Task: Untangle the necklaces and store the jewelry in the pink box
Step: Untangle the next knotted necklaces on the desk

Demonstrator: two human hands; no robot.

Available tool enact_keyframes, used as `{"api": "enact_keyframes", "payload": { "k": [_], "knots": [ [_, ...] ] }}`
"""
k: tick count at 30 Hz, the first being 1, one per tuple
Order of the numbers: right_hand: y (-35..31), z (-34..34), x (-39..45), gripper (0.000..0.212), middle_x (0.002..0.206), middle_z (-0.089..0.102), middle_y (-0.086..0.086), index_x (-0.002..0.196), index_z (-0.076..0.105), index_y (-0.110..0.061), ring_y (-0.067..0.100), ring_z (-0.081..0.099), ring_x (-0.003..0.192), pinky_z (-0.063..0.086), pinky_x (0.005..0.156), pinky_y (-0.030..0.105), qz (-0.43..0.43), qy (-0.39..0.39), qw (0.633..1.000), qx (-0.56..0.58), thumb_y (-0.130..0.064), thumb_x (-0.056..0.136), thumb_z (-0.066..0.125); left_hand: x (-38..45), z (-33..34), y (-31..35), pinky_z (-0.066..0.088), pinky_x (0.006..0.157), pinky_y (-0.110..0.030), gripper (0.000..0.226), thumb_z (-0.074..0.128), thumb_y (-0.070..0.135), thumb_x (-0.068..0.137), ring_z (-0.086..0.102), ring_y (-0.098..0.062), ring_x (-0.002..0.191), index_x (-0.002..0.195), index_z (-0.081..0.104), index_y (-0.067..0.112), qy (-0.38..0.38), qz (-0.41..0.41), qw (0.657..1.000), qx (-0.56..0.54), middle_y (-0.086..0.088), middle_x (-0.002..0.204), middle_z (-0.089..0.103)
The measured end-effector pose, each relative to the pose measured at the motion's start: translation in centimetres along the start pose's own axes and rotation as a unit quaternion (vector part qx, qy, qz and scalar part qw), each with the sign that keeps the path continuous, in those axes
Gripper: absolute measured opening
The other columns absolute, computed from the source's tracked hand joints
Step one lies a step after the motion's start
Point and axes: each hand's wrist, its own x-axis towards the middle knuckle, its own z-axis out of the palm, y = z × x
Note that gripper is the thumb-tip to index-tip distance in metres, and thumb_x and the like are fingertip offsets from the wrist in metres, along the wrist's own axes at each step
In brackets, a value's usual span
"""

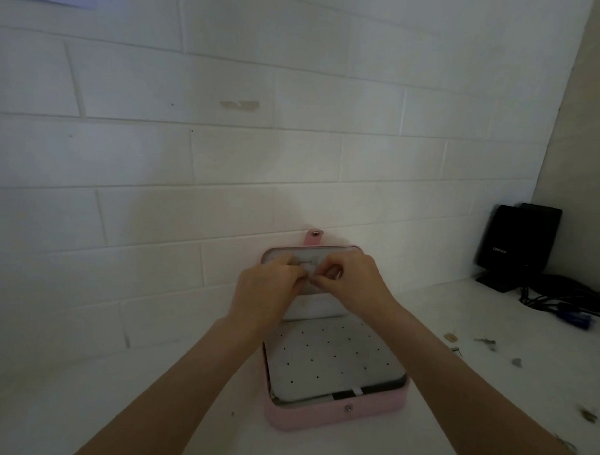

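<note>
Both hands, left hand [267, 287] and right hand [354, 283], pinch something tiny at pink box [336, 415] lid; black speaker [515, 241] logo unreadable.

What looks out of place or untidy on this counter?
Small loose bits lie scattered on the counter right of the open pink box, not inside it. A patch of wall paint is chipped.

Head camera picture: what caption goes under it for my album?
Both hands pinch something tiny at the raised lid of an open pink jewelry box against a white brick wall.
</note>
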Motion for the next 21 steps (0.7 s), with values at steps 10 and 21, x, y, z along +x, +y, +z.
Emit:
{"api": "enact_keyframes", "payload": {
  "k": [10, 21],
  "knots": [
    [-0.6, -2.0, 1.2, 0.007, 0.077, 0.065, -0.001, 0.083, 0.073, -0.008, 0.0, 0.053, 0.064, 0.04, 0.06, 0.0, 0.002, 0.095, 0.993, 0.067, -0.005, 0.08, 0.068, -0.1, -0.6, 0.3, 0.025, 0.041, -0.016, 0.012, 0.075, 0.017, 0.071, 0.054, -0.019, 0.049, 0.083, 0.071, 0.016, 0.026, -0.102, 0.991, -0.088, 0.0, 0.072, 0.058],
    [-3.6, -2.2, 2.7, 0.015, 0.078, 0.066, -0.004, 0.078, 0.069, -0.015, -0.011, 0.05, 0.058, 0.038, 0.06, 0.005, -0.062, 0.156, 0.976, 0.14, -0.001, 0.08, 0.063, 1.9, -0.5, 1.2, 0.021, 0.038, -0.017, 0.017, 0.076, 0.014, 0.07, 0.043, -0.025, 0.034, 0.059, 0.063, 0.012, 0.003, -0.092, 0.996, 0.016, -0.003, 0.055, 0.045]
  ]
}}
